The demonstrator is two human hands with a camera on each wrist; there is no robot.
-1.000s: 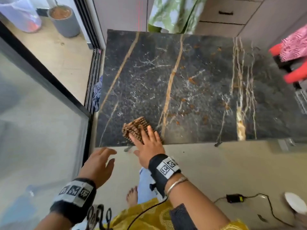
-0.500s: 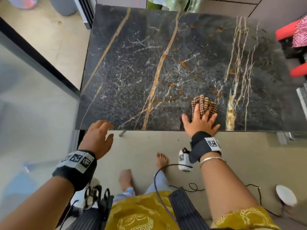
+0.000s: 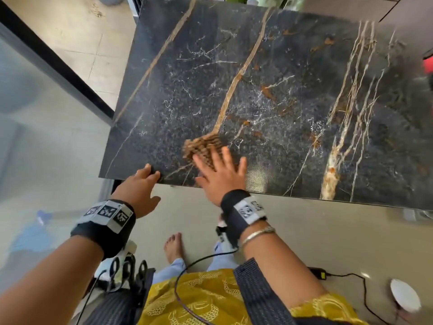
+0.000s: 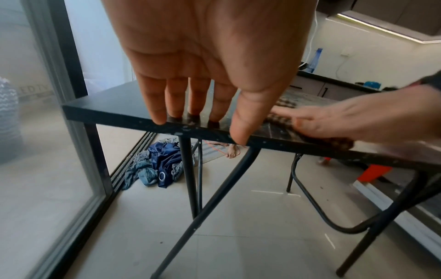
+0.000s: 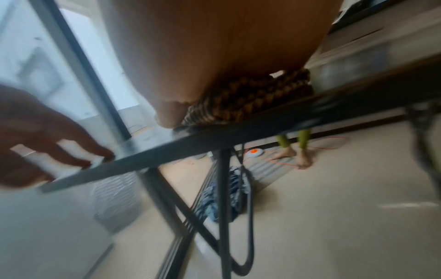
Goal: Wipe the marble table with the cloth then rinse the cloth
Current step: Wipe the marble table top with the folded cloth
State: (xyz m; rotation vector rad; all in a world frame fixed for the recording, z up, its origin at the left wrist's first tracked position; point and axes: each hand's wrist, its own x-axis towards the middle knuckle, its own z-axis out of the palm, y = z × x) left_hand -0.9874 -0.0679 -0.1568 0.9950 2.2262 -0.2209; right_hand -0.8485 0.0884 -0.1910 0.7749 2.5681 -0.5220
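Observation:
A brown checked cloth [image 3: 202, 146] lies folded on the black gold-veined marble table [image 3: 293, 78], close to its near edge. My right hand [image 3: 220, 168] lies flat on the cloth with fingers spread and straight, pressing it onto the marble. In the right wrist view the cloth [image 5: 253, 98] shows bunched under the palm. My left hand [image 3: 143, 184] rests its straight fingertips on the table's near edge, left of the cloth. The left wrist view shows those fingers [image 4: 176, 100] on the table edge [image 4: 114, 113], with my right hand [image 4: 358, 117] on the cloth beside them.
A glass sliding door [image 3: 42, 113] runs close along the table's left side. Folding black legs [image 4: 214, 198] stand under the table, and blue clothes [image 4: 157, 166] lie on the floor. A charger and cable [image 3: 323, 275] and a white dish [image 3: 404, 297] lie at right. Another person's feet [image 5: 293, 154] stand beyond.
My right hand slid the cloth from the left to the right along the near edge, then back to the left middle. My left hand came to rest on the table edge.

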